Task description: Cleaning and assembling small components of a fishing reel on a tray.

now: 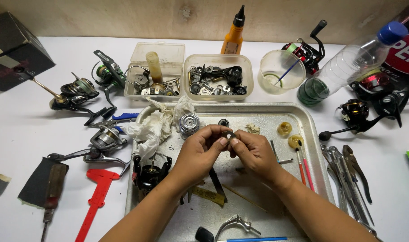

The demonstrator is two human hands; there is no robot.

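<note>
Both my hands meet over the middle of a metal tray (309, 134). My left hand (200, 152) and my right hand (253, 152) pinch a small dark ring-shaped part (228, 136) between their fingertips. Just behind the hands a silver spool (188, 123) stands on the tray, with a small dark round piece (223, 122) beside it. A black reel body (150, 175) lies on the tray at my left forearm. A crumpled white cloth (150, 127) covers the tray's far left corner.
Two clear boxes of small parts (218, 77) (155, 74), an orange oil bottle (233, 38), a plastic cup with a brush (281, 71) and a clear bottle (347, 65) stand behind the tray. Several fishing reels (79, 92) lie left; pliers and tools (352, 172) right; red caliper (97, 197) front left.
</note>
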